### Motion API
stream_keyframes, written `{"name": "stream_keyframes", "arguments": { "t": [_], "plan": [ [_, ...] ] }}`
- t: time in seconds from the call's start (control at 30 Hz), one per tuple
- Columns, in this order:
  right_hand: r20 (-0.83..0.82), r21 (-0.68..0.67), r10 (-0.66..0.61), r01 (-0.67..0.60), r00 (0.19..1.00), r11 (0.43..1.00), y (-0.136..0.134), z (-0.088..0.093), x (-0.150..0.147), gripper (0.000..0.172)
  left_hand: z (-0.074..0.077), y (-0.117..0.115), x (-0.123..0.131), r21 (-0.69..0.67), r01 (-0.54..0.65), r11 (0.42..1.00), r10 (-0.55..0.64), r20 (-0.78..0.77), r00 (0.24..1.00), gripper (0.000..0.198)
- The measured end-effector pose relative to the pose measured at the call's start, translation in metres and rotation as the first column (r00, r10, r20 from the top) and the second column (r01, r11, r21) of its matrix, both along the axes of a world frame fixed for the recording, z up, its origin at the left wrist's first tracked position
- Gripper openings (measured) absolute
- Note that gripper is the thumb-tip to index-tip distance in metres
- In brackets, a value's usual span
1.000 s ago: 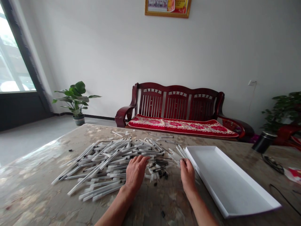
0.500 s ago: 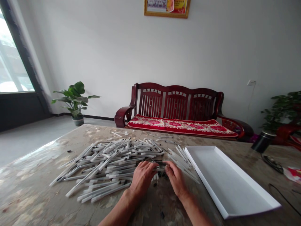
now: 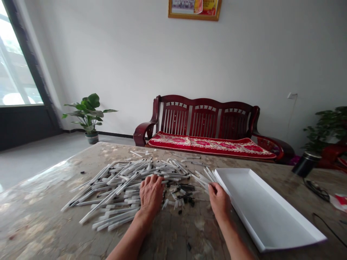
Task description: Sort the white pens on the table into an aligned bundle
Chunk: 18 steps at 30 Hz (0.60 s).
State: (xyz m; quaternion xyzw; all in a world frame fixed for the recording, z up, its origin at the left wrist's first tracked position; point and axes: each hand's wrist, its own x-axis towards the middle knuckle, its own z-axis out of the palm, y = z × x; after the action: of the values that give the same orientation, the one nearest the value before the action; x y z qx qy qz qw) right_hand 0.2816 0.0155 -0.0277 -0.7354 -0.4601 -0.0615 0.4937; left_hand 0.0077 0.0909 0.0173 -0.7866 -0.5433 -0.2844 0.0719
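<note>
A heap of whitish pen tubes [image 3: 119, 182], several with dark ends, covers the left middle of the table. My left hand [image 3: 151, 191] lies over the heap's right side, fingers loosely bent and slightly apart, tips hidden among the tubes; I see nothing held in it. Beside the white tray, my right hand [image 3: 219, 200] pinches at the near end of a smaller fanned group of pen tubes [image 3: 202, 177]. A pen tube seems to be between its thumb and fingers, though the grip is partly hidden. Short clear pieces and dark small parts [image 3: 187, 195] lie between the hands.
A shallow white tray [image 3: 276, 206] stands at the right. Behind it are a black cylinder [image 3: 306, 163] and a dark cable [image 3: 316, 189]. A red wooden bench [image 3: 204, 119] stands beyond the table [image 3: 51, 202], and a potted plant [image 3: 90, 112] is on the floor at left.
My hands were close together over the small parts and have moved apart. The left went left onto the heap, the right went right to the smaller tube group by the tray.
</note>
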Motion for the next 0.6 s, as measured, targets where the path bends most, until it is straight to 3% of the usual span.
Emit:
{"name": "stream_keyframes", "arguments": {
  "t": [0.13, 0.33, 0.47, 0.6],
  "plan": [
    [0.068, -0.046, -0.11, 0.113, 0.992, 0.993, -0.004, 0.0, 0.017, 0.035, -0.004, 0.006, -0.006, -0.089, -0.093, 0.992, 0.088, -0.057, 0.994, 0.017],
    [0.258, 0.01, -0.108, 0.109, 0.96, 0.994, -0.005, 0.002, 0.015, 0.032, -0.002, 0.008, -0.008, -0.163, -0.094, 0.982, 0.088, -0.045, 0.995, 0.014],
    [0.281, 0.077, -0.012, -0.011, 0.96, 0.997, -0.003, 0.006, 0.001, 0.028, -0.005, 0.008, -0.004, -0.094, -0.032, 0.995, 0.029, -0.039, 0.999, 0.008],
    [0.128, 0.037, 0.242, -0.248, 0.962, 0.968, -0.004, 0.009, -0.026, 0.025, -0.01, -0.003, 0.013, -0.029, 0.193, 0.981, -0.193, 0.006, 0.981, 0.005]
  ]
}}
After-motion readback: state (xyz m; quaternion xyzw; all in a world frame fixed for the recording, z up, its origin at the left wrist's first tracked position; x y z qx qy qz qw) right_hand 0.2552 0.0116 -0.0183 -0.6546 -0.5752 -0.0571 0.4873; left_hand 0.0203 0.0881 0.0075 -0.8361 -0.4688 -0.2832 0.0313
